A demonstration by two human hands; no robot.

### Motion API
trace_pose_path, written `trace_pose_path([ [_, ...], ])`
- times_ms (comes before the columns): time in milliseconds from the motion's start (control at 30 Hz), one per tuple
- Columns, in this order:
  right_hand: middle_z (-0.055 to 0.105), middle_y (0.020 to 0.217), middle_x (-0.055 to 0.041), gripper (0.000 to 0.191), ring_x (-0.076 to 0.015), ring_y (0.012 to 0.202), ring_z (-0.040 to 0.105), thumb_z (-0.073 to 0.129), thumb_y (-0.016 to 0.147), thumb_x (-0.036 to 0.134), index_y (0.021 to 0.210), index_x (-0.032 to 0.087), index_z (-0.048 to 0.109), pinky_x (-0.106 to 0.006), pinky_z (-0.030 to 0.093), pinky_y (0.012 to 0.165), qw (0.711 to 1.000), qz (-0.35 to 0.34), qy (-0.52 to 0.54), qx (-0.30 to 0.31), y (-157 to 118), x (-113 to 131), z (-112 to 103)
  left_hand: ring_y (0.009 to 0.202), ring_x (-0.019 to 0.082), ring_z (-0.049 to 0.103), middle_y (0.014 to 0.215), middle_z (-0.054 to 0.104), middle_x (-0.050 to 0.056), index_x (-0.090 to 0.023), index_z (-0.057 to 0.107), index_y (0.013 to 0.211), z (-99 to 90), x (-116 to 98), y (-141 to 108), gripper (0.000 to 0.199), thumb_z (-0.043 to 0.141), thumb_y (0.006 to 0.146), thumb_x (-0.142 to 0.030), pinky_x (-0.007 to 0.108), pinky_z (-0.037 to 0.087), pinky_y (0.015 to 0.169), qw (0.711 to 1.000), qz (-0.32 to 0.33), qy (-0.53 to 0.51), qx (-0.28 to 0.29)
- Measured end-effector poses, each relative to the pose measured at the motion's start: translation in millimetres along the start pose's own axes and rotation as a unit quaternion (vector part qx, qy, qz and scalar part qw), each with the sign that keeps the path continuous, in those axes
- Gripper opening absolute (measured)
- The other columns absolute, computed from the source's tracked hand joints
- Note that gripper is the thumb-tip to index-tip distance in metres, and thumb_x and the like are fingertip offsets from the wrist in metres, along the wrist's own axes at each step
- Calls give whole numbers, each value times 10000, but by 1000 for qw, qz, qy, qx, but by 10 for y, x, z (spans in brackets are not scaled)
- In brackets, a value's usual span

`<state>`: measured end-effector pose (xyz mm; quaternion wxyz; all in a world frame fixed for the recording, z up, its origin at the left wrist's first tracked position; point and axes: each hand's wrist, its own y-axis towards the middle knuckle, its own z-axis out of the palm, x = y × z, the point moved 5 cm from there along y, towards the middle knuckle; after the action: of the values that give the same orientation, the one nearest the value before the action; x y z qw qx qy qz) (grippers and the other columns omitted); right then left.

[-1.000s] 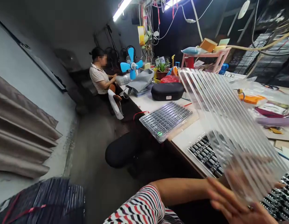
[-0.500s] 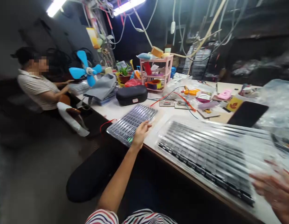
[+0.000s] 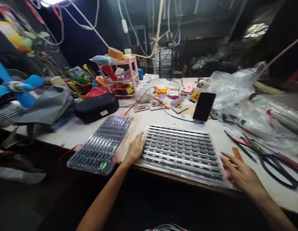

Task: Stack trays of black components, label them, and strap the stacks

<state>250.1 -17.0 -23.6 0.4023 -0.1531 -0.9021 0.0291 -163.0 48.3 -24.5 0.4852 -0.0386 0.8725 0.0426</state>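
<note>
Tray (image 3: pixel 181 154): lower centre of frame, apparently being settled.
Left hand (image 3: pixel 135 150): at edge; pinching unclear.
Right hand (image 3: pixel 244 175): grip spread alongside.
Next move: likely needs steadied edges.

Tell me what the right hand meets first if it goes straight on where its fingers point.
Likely the clear plastic pack, at its right edge; the right hand looks close to it, though depth is unclear.
</note>
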Motion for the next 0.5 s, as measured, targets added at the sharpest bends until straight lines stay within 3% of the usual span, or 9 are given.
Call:
trace_pose_path([
  [100, 614, 1050, -114, 560, -214, 782, 636, 394, 856, 519, 1276, 170, 518, -357, 550, 697, 993, -88, -70, -33, 150, 226, 40, 1297, 264, 412, 1360, 503, 123, -160, 496, 1301, 118, -46, 96, 455, 448, 885, -336, 420, 268, 1091, 994, 22, 102, 32],
  [167, 584, 1151, -124, 463, -231, 968, 600, 361, 902, 394, 1260, 165, 544, -372, 509, 848, 967, -175, -176, -63, 217, 431, 117, 1324, 264, 368, 1398, 460, 120, -158, 438, 1349, 219, -73, 119, 474, 396, 910, -331, 451, 263, 1082, 977, 37, 204, 57],
  [267, 501, 1317, -157, 423, -288, 1115, 527, 352, 896, 187, 1271, 136, 543, -425, 469, 898, 896, -230, -370, -83, 263, 627, 305, 1334, 288, 340, 1436, 402, 140, -139, 348, 1406, 329, -105, 108, 499, 316, 942, -320, 508, 269, 1052, 931, 47, 356, 59],
  [367, 433, 1367, -232, 484, -336, 1209, 460, 335, 816, 12, 1261, 19, 525, -469, 396, 966, 821, -272, -496, -79, 257, 704, 465, 1344, 311, 317, 1446, 378, 163, -111, 328, 1415, 380, -134, 104, 513, 302, 947, -318, 528, 253, 1049, 893, 56, 443, 59],
  [433, 421, 1362, -256, 491, -336, 1240, 436, 331, 811, -8, 1270, -13, 504, -467, 354, 1003, 799, -300, -516, -67, 257, 698, 518, 1348, 307, 314, 1438, 384, 175, -95, 333, 1412, 389, -141, 113, 523, 314, 943, -326, 513, 256, 1055, 886, 72, 453, 66],
  [500, 395, 1381, -252, 477, -332, 1258, 419, 327, 843, 23, 1292, -3, 485, -460, 351, 1005, 802, -316, -504, -59, 274, 666, 525, 1338, 286, 340, 1425, 405, 174, -92, 346, 1404, 376, -133, 113, 531, 329, 937, -343, 484, 276, 1059, 898, 90, 426, 66],
])
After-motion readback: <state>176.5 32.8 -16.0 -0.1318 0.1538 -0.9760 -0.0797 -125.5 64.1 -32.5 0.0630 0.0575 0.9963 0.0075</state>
